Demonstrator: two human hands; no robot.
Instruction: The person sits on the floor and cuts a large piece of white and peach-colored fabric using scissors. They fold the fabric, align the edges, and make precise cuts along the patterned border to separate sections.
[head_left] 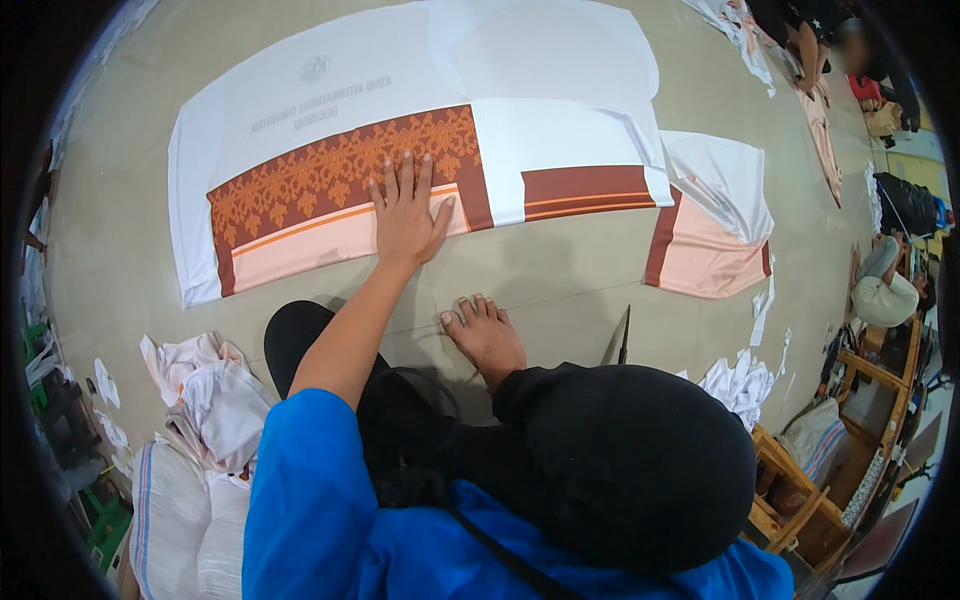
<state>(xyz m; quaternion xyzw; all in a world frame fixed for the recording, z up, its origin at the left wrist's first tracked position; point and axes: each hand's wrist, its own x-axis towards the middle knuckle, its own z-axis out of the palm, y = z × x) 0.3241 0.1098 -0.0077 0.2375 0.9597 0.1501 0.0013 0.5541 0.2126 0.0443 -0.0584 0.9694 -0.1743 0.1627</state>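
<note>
My left hand [408,215] lies flat, fingers spread, on a large printed fabric panel [350,150]. The palm rests on the fabric's peach band, and the fingertips reach the brown strip with orange ornament. The panel is mostly white and spread over the floor. Its right part has a plain white area and a brown block with orange lines. Beside that part lies a smaller peach, white and brown fabric piece [712,240], its white part folded over. My right hand is not in view. Past my black-clad knee shows a dark pointed blade [626,335], its lower end hidden.
My bare foot [485,335] stands on the tiled floor near the panel. Crumpled fabric [215,390] and a white sack [170,520] sit at left. White scraps [740,385] and a wooden frame [800,490] are at right. Another person [810,45] handles fabric at the far right.
</note>
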